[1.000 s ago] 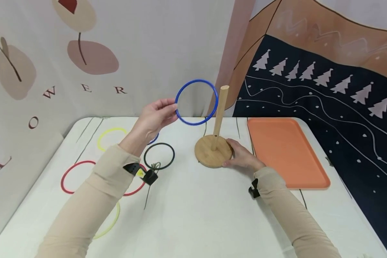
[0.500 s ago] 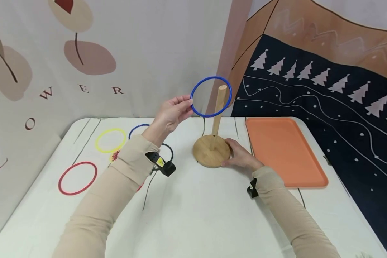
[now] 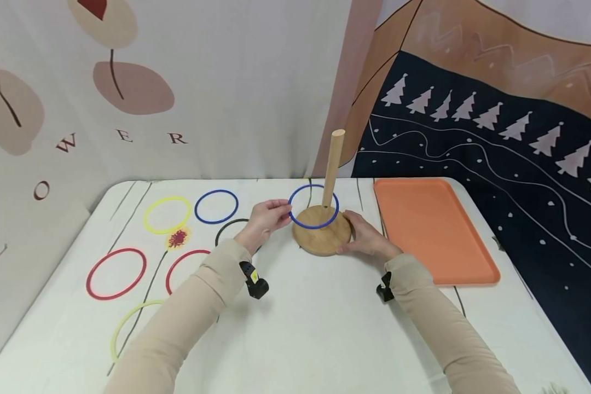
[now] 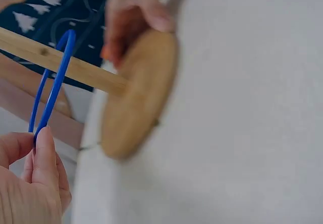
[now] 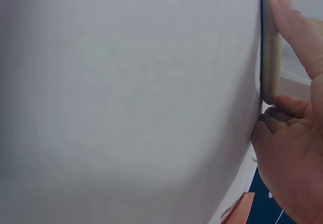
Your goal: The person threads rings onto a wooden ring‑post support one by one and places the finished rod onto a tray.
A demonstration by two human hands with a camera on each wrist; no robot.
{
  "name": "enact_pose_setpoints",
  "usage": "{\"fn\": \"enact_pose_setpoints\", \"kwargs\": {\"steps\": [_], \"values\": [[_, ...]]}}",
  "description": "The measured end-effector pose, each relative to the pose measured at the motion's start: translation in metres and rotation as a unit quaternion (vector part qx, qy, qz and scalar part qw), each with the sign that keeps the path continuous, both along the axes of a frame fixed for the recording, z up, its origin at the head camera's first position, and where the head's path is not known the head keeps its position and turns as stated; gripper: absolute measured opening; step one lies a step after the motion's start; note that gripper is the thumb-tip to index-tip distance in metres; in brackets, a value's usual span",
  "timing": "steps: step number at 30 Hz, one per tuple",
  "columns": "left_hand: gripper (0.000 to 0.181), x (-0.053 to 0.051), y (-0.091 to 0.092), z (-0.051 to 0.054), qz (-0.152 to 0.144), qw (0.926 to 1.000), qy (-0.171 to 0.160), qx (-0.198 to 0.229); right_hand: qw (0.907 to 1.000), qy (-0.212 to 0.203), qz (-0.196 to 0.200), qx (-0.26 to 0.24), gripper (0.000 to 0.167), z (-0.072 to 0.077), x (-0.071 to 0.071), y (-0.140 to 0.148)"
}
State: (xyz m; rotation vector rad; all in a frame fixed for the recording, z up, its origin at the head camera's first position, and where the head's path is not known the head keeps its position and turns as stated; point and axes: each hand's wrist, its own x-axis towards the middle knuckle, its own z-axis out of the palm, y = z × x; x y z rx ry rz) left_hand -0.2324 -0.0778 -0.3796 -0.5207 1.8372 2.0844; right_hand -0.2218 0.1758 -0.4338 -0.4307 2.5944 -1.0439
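The left hand (image 3: 266, 221) pinches the left edge of a blue ring (image 3: 314, 227) between thumb and fingers. That ring is around the wooden post (image 3: 332, 164), low on it and above the round base (image 3: 320, 243). In the left wrist view the blue ring (image 4: 59, 77) encircles the post (image 4: 86, 72), clear of the base (image 4: 144, 93). The right hand (image 3: 369, 239) grips the right edge of the base, which stands on the table. From the right wrist camera, the thumb and fingers of the right hand (image 5: 298, 133) lie at the edge of the base (image 5: 271, 62).
Left on the white table (image 3: 300, 328) lie another blue ring (image 3: 216, 222), a black ring (image 3: 231, 221), two red rings, one at far left (image 3: 115, 297), and two yellow rings, one farther back (image 3: 167, 232). An orange tray (image 3: 433, 235) lies at the right.
The left hand has moved right and then down, bringing its blue ring from beside the post to low around it. The right hand has stayed on the base.
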Motion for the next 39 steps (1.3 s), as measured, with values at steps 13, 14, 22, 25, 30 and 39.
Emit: {"fn": "enact_pose_setpoints", "kwargs": {"steps": [13,14,22,25,30,39], "values": [[0.021,0.008,0.01,-0.039,-0.01,0.9978,0.01,-0.065,0.9998,0.016,0.007,-0.009,0.102,0.001,0.003,0.0],[0.02,0.008,0.011,-0.04,-0.01,0.9976,0.015,-0.067,0.9998,0.015,0.006,-0.01,0.102,0.001,0.003,0.0],[0.019,0.017,0.017,-0.041,-0.035,0.9906,0.053,-0.121,0.9999,0.012,0.004,-0.006,0.104,0.0,0.003,-0.001],[0.019,0.018,0.018,-0.04,-0.042,0.988,0.054,-0.138,0.9999,0.013,0.006,-0.005,0.103,0.0,0.003,0.0],[0.019,0.018,0.019,-0.041,-0.049,0.9853,0.05,-0.156,0.9999,0.01,0.006,-0.01,0.103,-0.001,0.002,0.0],[0.018,0.02,0.017,-0.042,-0.045,0.9865,0.058,-0.146,0.9999,0.01,0.006,-0.008,0.103,-0.002,0.001,0.0]]}}
